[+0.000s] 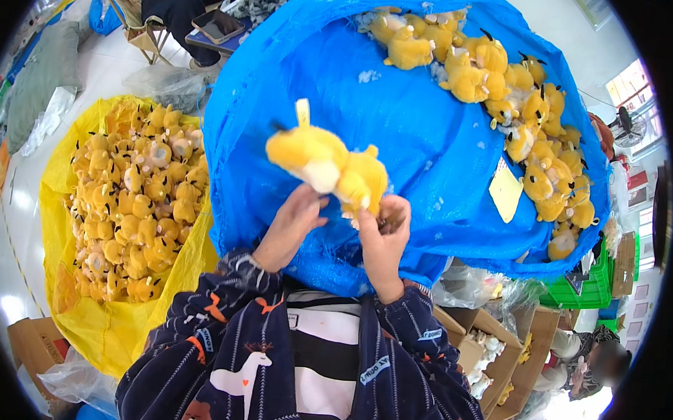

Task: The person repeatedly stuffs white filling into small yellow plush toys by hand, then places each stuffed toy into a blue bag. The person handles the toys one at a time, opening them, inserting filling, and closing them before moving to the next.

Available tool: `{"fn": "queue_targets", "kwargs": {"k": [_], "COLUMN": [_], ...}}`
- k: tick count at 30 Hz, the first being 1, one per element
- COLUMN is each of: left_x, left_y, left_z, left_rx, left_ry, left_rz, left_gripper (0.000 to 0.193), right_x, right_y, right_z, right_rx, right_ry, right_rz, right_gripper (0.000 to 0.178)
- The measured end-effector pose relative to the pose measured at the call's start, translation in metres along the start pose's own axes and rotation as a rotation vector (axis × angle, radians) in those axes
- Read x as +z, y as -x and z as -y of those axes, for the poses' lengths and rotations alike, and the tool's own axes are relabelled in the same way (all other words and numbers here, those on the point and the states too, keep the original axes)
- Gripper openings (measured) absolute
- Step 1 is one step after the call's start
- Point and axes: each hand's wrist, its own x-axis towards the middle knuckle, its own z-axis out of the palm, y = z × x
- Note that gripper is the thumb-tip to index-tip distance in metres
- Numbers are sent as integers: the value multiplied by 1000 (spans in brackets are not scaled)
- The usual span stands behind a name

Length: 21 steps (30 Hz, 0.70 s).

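A yellow plush toy point(364, 177) with a pale muzzle and a tag loop on its head hangs tilted over a blue sheet point(281, 95). My right hand point(384, 242) pinches its lower end between thumb and fingers. A small dark brown patch shows inside the curl of those fingers, too unclear to name. Just below the toy's head is my left hand point(292, 227), its fingers apart and slightly bent, holding nothing that I can see. Along the far and right rim of the sheet lies a row of similar yellow plush toys point(544, 174), some with white stuffing showing.
A yellow sack point(58, 228) full of plush toys stands on the left. Yellow card point(505, 191) lies on the blue sheet. At the right are a green crate point(573, 284), cardboard boxes point(533, 346) and another person point(589, 367). A phone point(218, 26) lies beyond the sheet, near a seated person's legs.
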Motion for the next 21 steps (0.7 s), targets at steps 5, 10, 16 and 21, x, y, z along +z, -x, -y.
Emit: {"fn": "queue_targets", "kwargs": {"k": [5,10,16,21], "left_x": [-8,-6,4,-11], "left_y": [-6,-8,-1,13], "left_z": [-7,-30,-25,-35], "left_rx": [108,67,129,-79], "left_ry": [385,494,42,93], "left_rz": [-62,-162,-129,-31], "left_gripper": [41,39,39,38], "right_x": [-11,-8,2,0], "right_y": [0,22,16,19], "right_z": [-20,-5,8,3], "right_rx": [-814,-183,59,23], "right_ry": [616,486,221,233], "right_rz": [314,329,236,444], "right_gripper": [30,34,57,52]}}
